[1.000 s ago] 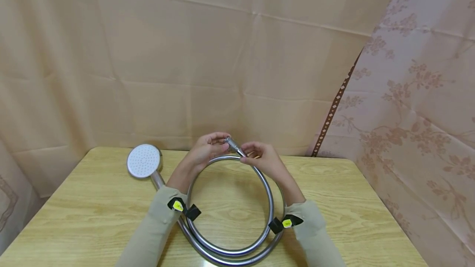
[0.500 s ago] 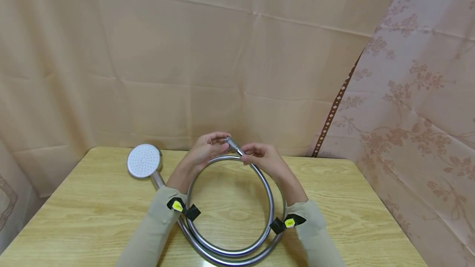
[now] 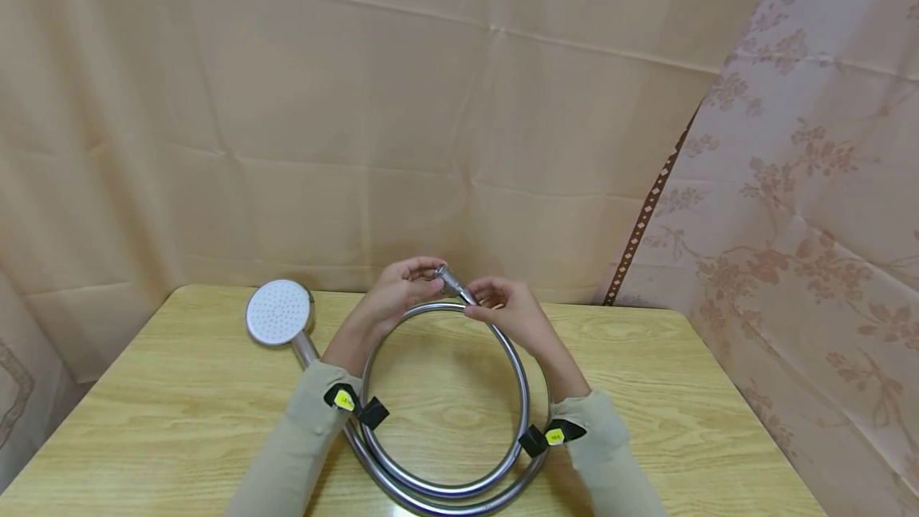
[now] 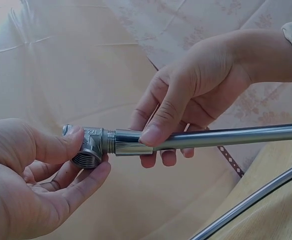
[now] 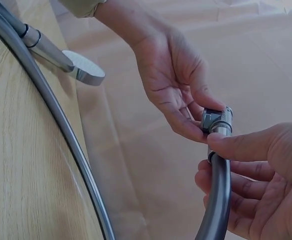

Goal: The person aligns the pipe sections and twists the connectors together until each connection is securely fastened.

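In the head view, both hands meet above the table's far edge. My left hand (image 3: 397,291) pinches a metal threaded pipe fitting (image 4: 92,145) between thumb and fingers; one threaded opening of it faces down in the left wrist view. Thumb and fingers of my right hand (image 3: 515,311) grip the chrome nut (image 4: 134,142) at the end of a shower hose (image 4: 235,136). That nut sits in line on the fitting's outer thread, and a few thread turns show between them. Beyond the nut, the grey hose runs down into loops.
The hose's loops (image 3: 524,397) lie on the wooden table (image 3: 179,437) under my forearms. A round shower head (image 3: 278,312) with a white face lies at the left, joined to the hose's other end. Beige cloth (image 3: 345,102) hangs behind the table, floral cloth (image 3: 811,262) at the right.
My right hand's fingers closed further along the nut half a second ago and have now eased back, with the wrist turning slightly. My left hand and the fitting stay in place.
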The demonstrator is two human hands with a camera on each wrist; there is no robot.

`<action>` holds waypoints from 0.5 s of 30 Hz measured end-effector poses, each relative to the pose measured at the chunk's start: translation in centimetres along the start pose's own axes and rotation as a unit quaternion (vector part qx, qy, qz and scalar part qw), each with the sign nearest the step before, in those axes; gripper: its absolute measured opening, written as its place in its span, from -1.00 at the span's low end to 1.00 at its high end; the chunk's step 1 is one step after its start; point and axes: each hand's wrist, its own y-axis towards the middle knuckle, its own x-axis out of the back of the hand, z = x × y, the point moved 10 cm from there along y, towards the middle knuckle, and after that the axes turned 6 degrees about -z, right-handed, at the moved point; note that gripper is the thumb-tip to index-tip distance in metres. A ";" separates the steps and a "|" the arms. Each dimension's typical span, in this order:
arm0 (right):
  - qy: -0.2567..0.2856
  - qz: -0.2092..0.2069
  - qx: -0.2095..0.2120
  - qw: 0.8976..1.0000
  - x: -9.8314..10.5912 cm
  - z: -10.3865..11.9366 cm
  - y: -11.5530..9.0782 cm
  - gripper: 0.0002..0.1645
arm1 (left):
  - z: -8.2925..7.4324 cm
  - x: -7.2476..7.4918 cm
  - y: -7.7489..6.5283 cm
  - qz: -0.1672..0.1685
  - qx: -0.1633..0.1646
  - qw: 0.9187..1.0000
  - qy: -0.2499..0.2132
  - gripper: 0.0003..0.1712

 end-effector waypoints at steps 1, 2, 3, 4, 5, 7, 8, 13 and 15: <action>0.001 0.000 -0.001 1.000 0.0 0.0 0.0 -0.67 | 0.0 0.0 0.0 0.000 0.000 1.000 -0.001 -0.52; 0.004 0.000 -0.002 1.000 0.0 0.0 0.0 -0.68 | 0.0 0.0 0.0 0.001 0.000 1.000 -0.001 -0.52; 0.008 0.002 -0.003 1.000 0.0 -0.1 0.0 -0.69 | 0.0 0.0 0.0 0.001 0.001 1.000 -0.001 -0.52; 0.013 0.004 -0.006 1.000 -0.1 -0.2 0.0 -0.70 | 0.0 0.0 0.0 0.001 0.001 1.000 -0.002 -0.52; 0.020 0.007 -0.010 1.000 -0.1 -0.3 0.0 -0.70 | 0.0 0.0 -0.1 0.001 0.001 1.000 -0.001 -0.52; 0.039 0.015 -0.021 0.999 -0.2 -0.5 0.1 -0.69 | -0.1 0.0 0.0 0.003 0.000 1.000 0.000 -0.52; 0.049 0.019 -0.029 0.998 -0.2 -0.7 0.1 -0.69 | -0.1 0.0 0.0 0.002 0.000 1.000 0.000 -0.52; 0.082 0.042 -0.073 0.993 -0.5 -1.5 -0.1 -0.65 | -0.1 -0.1 0.0 0.003 0.001 1.000 -0.002 -0.55; 0.086 0.045 -0.085 0.992 -0.5 -1.7 -0.1 -0.66 | -0.1 -0.1 0.0 0.002 0.002 1.000 -0.002 -0.55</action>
